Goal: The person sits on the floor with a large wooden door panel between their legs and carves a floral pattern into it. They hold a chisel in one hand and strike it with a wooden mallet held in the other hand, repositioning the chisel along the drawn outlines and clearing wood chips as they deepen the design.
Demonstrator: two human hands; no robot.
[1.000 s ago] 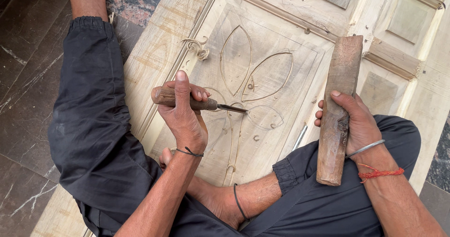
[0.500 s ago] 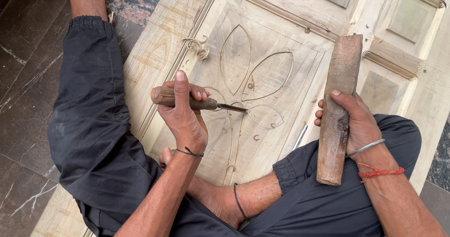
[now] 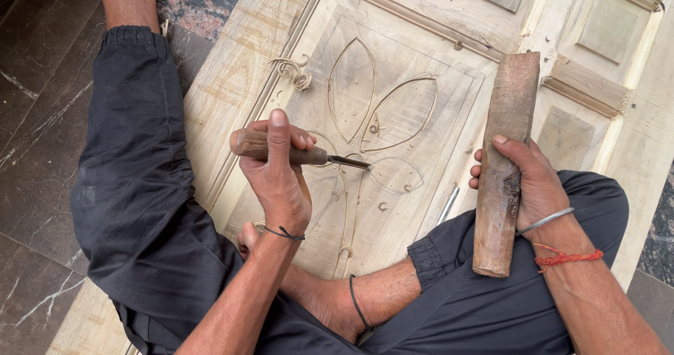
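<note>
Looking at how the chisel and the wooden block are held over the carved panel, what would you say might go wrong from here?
1. The left hand grips the chisel near its metal end; a stray blow from the wooden block in the right hand might hit those fingers.
2. The blade tip rests on the carved panel among thin leaf outlines; a slip could gouge them.
3. The bare foot lies close beneath.

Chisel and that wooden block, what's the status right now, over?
Left hand has a closed grip on the chisel, tip on the carved panel. Right hand grips the wooden mallet block, held upright off the panel. Nothing between them.
</note>
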